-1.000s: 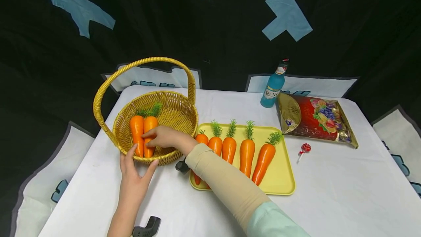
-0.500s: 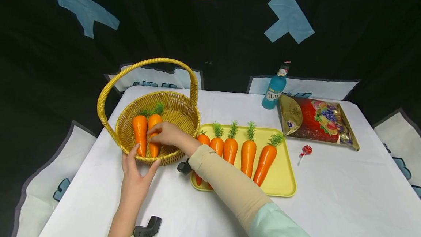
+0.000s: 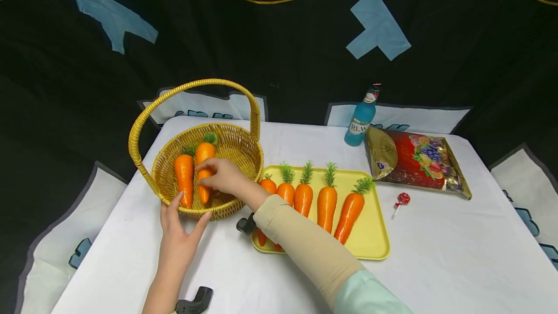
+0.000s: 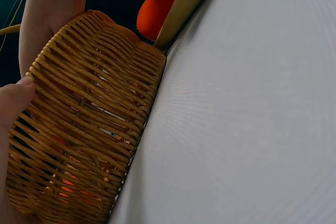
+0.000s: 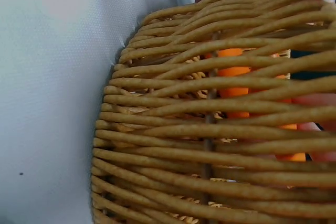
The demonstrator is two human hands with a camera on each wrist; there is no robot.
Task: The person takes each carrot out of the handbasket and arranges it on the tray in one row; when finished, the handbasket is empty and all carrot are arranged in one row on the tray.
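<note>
My right hand [image 3: 224, 177] reaches into the yellow wicker basket [image 3: 237, 134] and pinches a carrot [image 3: 205, 151] between thumb and fingers. That carrot lies slightly tilted, its leafy top toward the back. Beside it on the left lies a second carrot [image 3: 184, 178]. My left hand [image 3: 178, 239] rests against the basket's near side, fingers spread and fairly straight, fingertips at the rim. In the left wrist view my left thumb [image 4: 18, 98] touches the woven wall [image 4: 89, 103]. Through the weave in the right wrist view, orange carrot [image 5: 233, 82] shows; the basket hides most of my right hand there.
Right of the basket, a yellow tray [image 3: 377, 236] holds several carrots [image 3: 327, 205], partly covered by my right forearm. Behind it stand a blue bottle [image 3: 361, 119] and a red-gold snack bag [image 3: 420, 159]. A red lollipop [image 3: 403, 198] lies right of the tray on the white-covered table [image 3: 440, 246].
The carrot in my right hand has shifted a little toward the back and right of the basket, away from the other carrot. My left hand stays at the rim.
</note>
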